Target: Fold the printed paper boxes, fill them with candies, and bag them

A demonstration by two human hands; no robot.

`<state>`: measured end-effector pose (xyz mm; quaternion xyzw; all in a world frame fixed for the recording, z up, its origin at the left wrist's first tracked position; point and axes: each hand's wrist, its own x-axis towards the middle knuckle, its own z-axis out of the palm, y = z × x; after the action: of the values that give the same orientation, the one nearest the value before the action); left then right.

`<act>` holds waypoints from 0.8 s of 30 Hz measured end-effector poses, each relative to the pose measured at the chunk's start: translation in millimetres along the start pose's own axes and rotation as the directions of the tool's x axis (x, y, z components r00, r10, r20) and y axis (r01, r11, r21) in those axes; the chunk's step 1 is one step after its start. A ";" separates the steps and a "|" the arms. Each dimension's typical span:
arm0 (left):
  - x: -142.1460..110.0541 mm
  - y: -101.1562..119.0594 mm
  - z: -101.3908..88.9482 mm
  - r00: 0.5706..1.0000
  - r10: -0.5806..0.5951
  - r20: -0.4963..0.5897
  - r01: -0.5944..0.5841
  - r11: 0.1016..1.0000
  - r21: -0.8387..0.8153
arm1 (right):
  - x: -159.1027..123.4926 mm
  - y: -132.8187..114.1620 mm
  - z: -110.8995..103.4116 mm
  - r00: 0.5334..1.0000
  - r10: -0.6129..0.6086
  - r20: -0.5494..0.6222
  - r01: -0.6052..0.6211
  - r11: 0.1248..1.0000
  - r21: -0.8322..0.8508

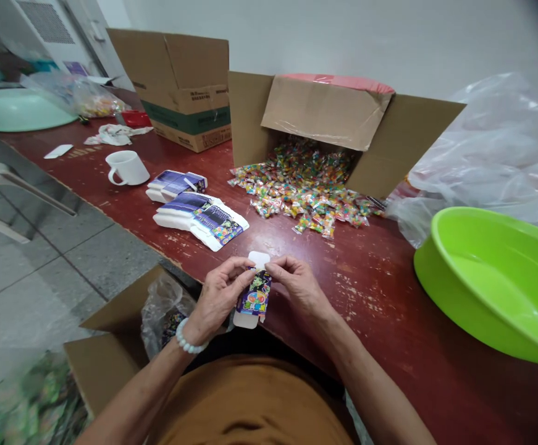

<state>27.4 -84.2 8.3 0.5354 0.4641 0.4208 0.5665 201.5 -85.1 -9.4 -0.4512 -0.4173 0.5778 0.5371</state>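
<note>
A small printed card box (254, 293) stands between the two hands, over the near edge of the red-painted table (380, 290); its long axis points away from the person, leaning slightly, with white flaps showing at both ends. The left hand (217, 301), with a white bead bracelet (189, 339), lies along the box's left side and sits slightly nearer its middle; the right hand (299, 287) comes in from the right, nearer the far end. The left fingertips (239, 267) and right fingertips (272, 267) are clamped on the box near its far end, almost meeting; whether its flaps are tucked in, I cannot tell. Beyond lie flat printed boxes (199, 225); past them, a heap of wrapped sweets (301, 191) spills from a cardboard carton (324, 111); a green basin (491, 284) sits at right.
</note>
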 end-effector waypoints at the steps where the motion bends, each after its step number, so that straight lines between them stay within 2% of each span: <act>1: 0.7 1.0 0.4 1.000 0.006 -0.006 -0.006 1.000 0.022 | 2.9 -2.1 -2.2 1.000 0.014 0.018 -0.015 1.000 0.013; 4: 1.8 2.8 1.8 1.000 0.018 0.015 -0.018 1.000 0.026 | 8.0 -6.6 -6.3 0.994 -0.042 0.104 0.048 0.997 -0.056; 7: 2.1 1.7 2.8 1.000 -0.007 0.004 0.007 0.992 -0.126 | 6.6 -6.0 -7.5 0.973 -0.149 0.174 0.189 0.953 -0.238; 9: 1.3 0.9 3.6 0.997 -0.077 0.001 0.075 0.970 -0.231 | 4.0 -3.6 -7.0 0.958 -0.248 0.146 0.283 0.905 -0.319; 12: -1.6 1.1 6.0 0.970 -0.200 0.139 0.231 0.933 -0.274 | 0.6 -1.2 -5.6 0.911 -0.394 0.118 0.405 0.810 -0.423; 15: -3.4 1.2 9.1 0.946 -0.248 0.208 0.299 0.914 -0.273 | -1.4 -3.0 -4.2 0.876 -0.419 0.238 0.480 0.716 -0.506; 17: -2.3 0.4 10.6 0.951 -0.254 0.174 0.295 0.913 -0.281 | -1.5 -5.0 -2.9 0.893 -0.365 0.265 0.451 0.733 -0.509; 20: 1.7 -0.9 11.4 0.957 -0.251 0.146 0.282 0.924 -0.257 | 0.4 -7.4 0.7 0.950 -0.254 0.182 0.311 0.826 -0.471; 24: 4.7 -0.2 11.3 0.954 -0.252 0.160 0.284 0.932 -0.224 | 4.8 -13.3 5.6 0.976 -0.118 0.181 0.171 0.933 -0.315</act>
<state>39.4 -82.1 7.7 0.4189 0.4399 0.3580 0.7091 199.2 -79.3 4.4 -0.4549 -0.5816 0.4929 0.4603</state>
